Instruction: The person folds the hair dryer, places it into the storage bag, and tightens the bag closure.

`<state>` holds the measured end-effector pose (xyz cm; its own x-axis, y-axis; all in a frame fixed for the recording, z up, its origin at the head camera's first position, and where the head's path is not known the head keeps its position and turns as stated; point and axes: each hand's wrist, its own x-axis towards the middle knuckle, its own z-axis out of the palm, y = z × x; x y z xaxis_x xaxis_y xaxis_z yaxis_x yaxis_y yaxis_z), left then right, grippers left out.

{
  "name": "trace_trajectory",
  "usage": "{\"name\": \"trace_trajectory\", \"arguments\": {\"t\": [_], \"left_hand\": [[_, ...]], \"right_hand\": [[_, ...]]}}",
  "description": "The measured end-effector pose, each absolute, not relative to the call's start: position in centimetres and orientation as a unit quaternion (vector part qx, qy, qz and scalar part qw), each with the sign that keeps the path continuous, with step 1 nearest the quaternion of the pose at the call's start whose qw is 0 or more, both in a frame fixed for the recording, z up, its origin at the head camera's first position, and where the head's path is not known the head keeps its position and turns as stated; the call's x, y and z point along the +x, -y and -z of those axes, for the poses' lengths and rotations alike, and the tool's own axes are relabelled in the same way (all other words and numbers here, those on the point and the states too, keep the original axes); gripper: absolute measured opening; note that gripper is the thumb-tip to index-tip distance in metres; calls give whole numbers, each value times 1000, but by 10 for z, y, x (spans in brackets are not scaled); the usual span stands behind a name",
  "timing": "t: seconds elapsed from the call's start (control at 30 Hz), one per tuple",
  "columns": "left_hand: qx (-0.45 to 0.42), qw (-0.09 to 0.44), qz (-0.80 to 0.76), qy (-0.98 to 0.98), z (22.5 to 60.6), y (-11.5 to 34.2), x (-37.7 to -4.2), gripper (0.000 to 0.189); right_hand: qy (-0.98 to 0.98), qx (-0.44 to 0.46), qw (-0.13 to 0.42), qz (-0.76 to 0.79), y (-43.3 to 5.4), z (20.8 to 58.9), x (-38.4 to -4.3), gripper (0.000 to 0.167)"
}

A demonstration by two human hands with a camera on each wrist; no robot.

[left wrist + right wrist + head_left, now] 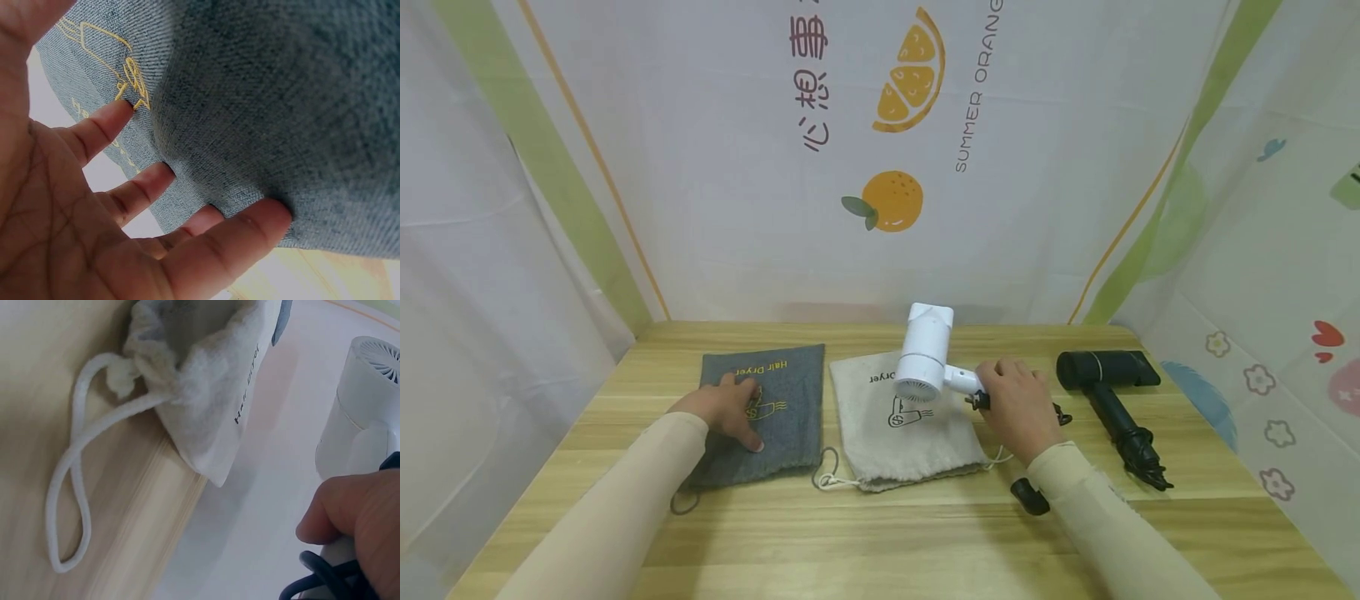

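My left hand (721,410) rests on a dark grey cloth hair dryer bag (801,392), its fingers spread. In the left wrist view its fingertips touch the fabric beside the yellow stitching. My right hand (1018,412) grips the handle of a white hair dryer (927,342), whose body is raised over a beige drawstring bag (859,417). A dark cord (328,575) loops by that hand in the right wrist view. The beige bag's gathered mouth gapes a little, and its white drawstring (74,450) trails on the wood.
A black hair dryer (1101,371) with its cord wound round the handle lies at the table's right. A black plug (1030,497) is below my right wrist. The wooden table (850,542) ends at a printed curtain (737,233) behind, with more curtain at both sides.
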<state>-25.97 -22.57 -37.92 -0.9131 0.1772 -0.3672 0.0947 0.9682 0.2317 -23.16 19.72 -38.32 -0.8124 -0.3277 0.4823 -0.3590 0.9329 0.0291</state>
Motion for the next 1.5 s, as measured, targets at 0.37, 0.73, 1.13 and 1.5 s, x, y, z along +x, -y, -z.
{"name": "trace_trajectory", "arguments": {"t": [0.37,0.73,1.13,1.5], "left_hand": [[74,195,-103,-973,380,226,-261,94],[69,196,-101,-973,380,226,-260,94],[66,196,-99,-973,380,225,-260,94],[63,198,-102,-973,380,226,-260,93]], "right_hand": [[946,188,263,-30,-193,383,-229,43],[945,191,264,-35,-192,385,-227,42],[940,205,268,-52,-189,384,-223,40],[936,220,267,-59,-184,383,-219,41]]}}
